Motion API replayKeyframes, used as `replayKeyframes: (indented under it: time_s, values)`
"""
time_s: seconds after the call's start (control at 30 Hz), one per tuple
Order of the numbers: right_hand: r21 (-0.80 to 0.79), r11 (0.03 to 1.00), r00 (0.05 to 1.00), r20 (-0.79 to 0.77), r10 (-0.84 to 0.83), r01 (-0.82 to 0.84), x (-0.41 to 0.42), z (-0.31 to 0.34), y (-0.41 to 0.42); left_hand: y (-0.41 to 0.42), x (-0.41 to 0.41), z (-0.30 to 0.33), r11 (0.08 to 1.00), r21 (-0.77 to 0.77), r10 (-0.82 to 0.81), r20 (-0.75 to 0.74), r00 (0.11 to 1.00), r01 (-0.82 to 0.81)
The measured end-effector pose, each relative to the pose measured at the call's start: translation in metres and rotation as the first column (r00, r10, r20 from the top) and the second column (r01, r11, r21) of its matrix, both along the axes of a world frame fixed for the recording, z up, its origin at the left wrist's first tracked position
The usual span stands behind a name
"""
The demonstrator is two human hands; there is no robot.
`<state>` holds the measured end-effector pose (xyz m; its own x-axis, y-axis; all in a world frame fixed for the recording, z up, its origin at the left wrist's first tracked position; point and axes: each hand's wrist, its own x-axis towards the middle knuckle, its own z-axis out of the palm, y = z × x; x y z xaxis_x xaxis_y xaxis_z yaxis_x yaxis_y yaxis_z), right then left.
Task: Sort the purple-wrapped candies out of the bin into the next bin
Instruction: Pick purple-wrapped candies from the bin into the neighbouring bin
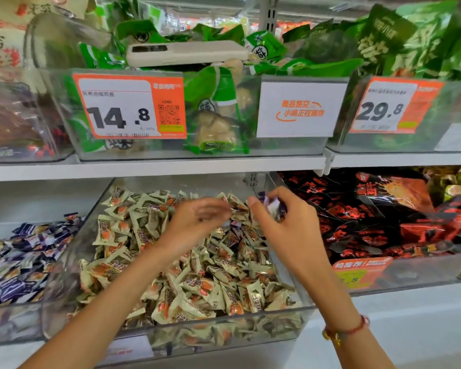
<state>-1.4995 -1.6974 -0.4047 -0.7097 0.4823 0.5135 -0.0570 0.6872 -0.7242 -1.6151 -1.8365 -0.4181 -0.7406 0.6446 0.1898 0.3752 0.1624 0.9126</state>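
Note:
A clear plastic bin [290, 314] in the middle of the lower shelf is full of beige-wrapped candies [192, 283]. A few purple-wrapped candies [233, 225] lie among them near the back, under my hands. My right hand [285, 227] is raised over the bin's back right and grips several purple-wrapped candies [273, 207] in its curled fingers. My left hand [197, 218] hovers over the back of the pile, blurred, fingers loosely bent with nothing seen in them. To the left, a second clear bin [8, 323] holds purple-wrapped candies [24, 251].
Right of the middle bin lies a bin of black-and-red snack bags [383, 219]. The upper shelf [157, 169] carries bins of green packets with price tags 14.8 [129, 107] and 29.8 [383, 107]. A phone [186, 53] rests on the green packets.

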Motion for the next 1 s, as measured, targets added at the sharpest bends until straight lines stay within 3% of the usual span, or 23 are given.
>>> replayKeyframes:
  time_s: [0.1,0.17,0.37,0.47,0.53,0.67,0.83,0.93,1.0]
  values:
    - [0.04,0.999,0.999,-0.049,0.011,-0.009,0.007,-0.001,0.004,0.008,-0.018,-0.021,0.9,-0.431,-0.092,-0.322,0.942,-0.059]
    - [0.086,0.996,0.999,-0.042,0.03,-0.026,0.007,-0.003,0.007,0.016,-0.028,-0.031,0.799,-0.576,-0.152,-0.473,0.868,-0.174]
    - [0.158,0.984,0.994,-0.077,-0.071,0.083,0.006,-0.008,0.022,0.053,-0.045,-0.036,0.705,-0.644,-0.11,-0.513,0.851,-0.297]
    - [0.122,0.987,0.99,-0.11,-0.093,0.106,0.006,-0.008,0.023,0.073,-0.051,-0.042,0.544,-0.735,-0.16,-0.564,0.81,-0.404]
    - [0.124,0.986,0.991,-0.093,-0.1,0.111,0.006,-0.009,0.022,0.084,-0.052,-0.05,0.495,-0.727,-0.146,-0.61,0.779,-0.476]
    - [0.147,0.985,0.996,-0.008,-0.087,0.088,0.005,-0.011,0.023,0.09,-0.054,-0.06,0.591,-0.623,-0.051,-0.662,0.747,-0.512]
    - [0.136,0.988,0.997,-0.042,-0.061,0.066,0.005,-0.006,0.02,0.058,-0.047,-0.035,0.741,-0.583,-0.052,-0.545,0.837,-0.334]
    - [0.082,0.996,0.999,-0.038,-0.029,0.032,0.007,-0.002,0.016,0.022,-0.032,-0.017,0.879,-0.426,-0.021,-0.481,0.876,-0.213]
    - [-0.016,1.0,0.998,-0.068,0.017,-0.019,0.007,0.002,0.01,0.0,-0.018,-0.008,0.97,-0.221,0.012,-0.357,0.934,-0.097]
